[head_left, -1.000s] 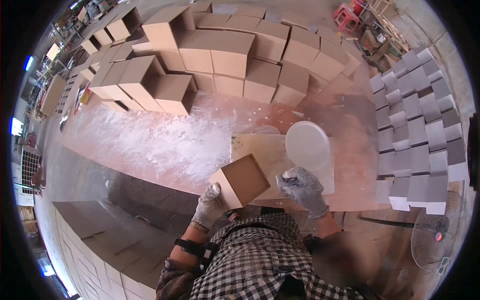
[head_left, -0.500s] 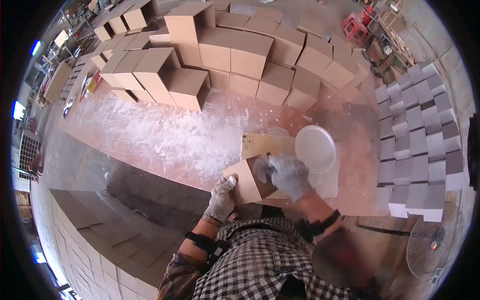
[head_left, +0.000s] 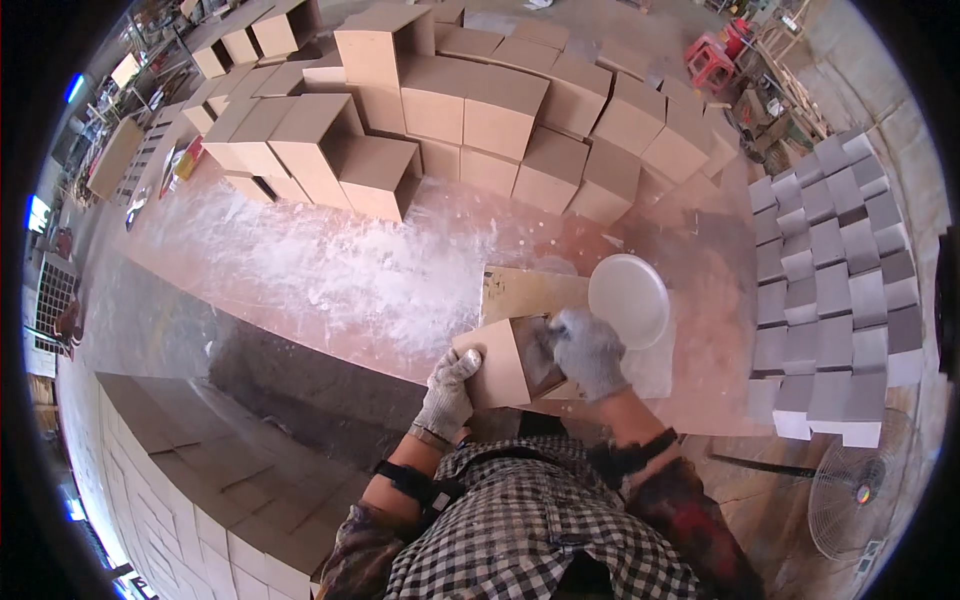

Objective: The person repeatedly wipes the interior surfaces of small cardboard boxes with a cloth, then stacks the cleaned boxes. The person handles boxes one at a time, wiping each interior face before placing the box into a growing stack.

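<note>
My left hand [head_left: 447,396], in a whitish work glove, grips a small open-ended cardboard box [head_left: 493,372] by its left side, thumb on the outer face. The box is tilted, its dark opening turned to the right. At that opening is my right hand [head_left: 590,352], in a grey glove, with its fingers curled closed. Whether they hold something is hidden. Beneath the box lies a tan board [head_left: 520,292] on the dusty reddish table [head_left: 330,260]. A round white lid or shallow basin [head_left: 629,298] rests just beyond my right hand.
Stacked open cardboard boxes [head_left: 440,100] line the table's far side. Grey-and-white blocks or boxes [head_left: 825,270] are piled at the right, above a standing fan [head_left: 858,490]. More stacked cardboard [head_left: 190,470] is at the lower left. Red stools [head_left: 710,62] stand far right.
My right hand has drawn back slightly from the box opening, to the right. The box has shifted a little to the right in my left hand.
</note>
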`<state>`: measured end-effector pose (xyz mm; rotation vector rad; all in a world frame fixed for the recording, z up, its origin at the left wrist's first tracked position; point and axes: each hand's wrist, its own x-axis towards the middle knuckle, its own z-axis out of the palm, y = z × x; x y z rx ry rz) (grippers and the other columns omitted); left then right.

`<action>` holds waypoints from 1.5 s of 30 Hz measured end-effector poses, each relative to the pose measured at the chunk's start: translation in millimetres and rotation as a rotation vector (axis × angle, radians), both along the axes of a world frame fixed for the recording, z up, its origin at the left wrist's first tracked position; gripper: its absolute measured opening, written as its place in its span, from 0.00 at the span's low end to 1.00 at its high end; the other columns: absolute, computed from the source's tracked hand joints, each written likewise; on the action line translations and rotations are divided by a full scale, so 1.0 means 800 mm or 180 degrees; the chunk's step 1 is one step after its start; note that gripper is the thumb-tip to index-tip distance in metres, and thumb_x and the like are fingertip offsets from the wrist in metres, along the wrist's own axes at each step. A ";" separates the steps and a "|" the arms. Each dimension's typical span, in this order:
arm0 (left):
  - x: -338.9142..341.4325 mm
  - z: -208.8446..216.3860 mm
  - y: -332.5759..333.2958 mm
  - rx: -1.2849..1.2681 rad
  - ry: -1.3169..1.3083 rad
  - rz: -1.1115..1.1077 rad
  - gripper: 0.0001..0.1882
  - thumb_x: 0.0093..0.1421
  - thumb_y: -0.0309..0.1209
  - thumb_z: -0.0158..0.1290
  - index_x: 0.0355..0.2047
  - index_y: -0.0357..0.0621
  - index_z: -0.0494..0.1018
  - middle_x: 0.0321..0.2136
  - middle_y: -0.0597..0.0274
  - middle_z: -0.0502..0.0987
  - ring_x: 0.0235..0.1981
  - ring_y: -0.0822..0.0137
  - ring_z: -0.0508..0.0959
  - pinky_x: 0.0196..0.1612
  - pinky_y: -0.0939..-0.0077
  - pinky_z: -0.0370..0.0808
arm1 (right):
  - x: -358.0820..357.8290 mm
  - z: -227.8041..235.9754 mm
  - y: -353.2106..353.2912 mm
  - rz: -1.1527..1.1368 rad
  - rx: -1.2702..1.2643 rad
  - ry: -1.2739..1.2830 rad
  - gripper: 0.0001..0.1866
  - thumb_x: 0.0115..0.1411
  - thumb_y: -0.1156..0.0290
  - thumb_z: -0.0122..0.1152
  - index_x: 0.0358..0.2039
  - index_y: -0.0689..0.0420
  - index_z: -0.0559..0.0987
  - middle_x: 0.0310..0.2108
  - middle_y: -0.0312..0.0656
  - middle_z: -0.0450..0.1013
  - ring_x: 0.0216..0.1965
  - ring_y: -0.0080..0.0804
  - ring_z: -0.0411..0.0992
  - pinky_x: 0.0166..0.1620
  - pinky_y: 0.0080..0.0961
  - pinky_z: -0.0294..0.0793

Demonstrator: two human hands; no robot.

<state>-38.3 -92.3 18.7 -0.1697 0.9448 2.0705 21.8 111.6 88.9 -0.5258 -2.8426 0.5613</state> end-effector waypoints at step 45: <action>0.002 -0.008 0.000 0.0181 -0.0070 0.0009 0.25 0.58 0.39 0.56 0.52 0.40 0.67 0.46 0.60 0.74 0.47 0.65 0.75 0.51 0.66 0.73 | 0.034 0.034 0.012 0.1463 0.0086 -0.0420 0.06 0.49 0.69 0.59 0.29 0.52 0.76 0.29 0.44 0.75 0.33 0.44 0.74 0.37 0.39 0.72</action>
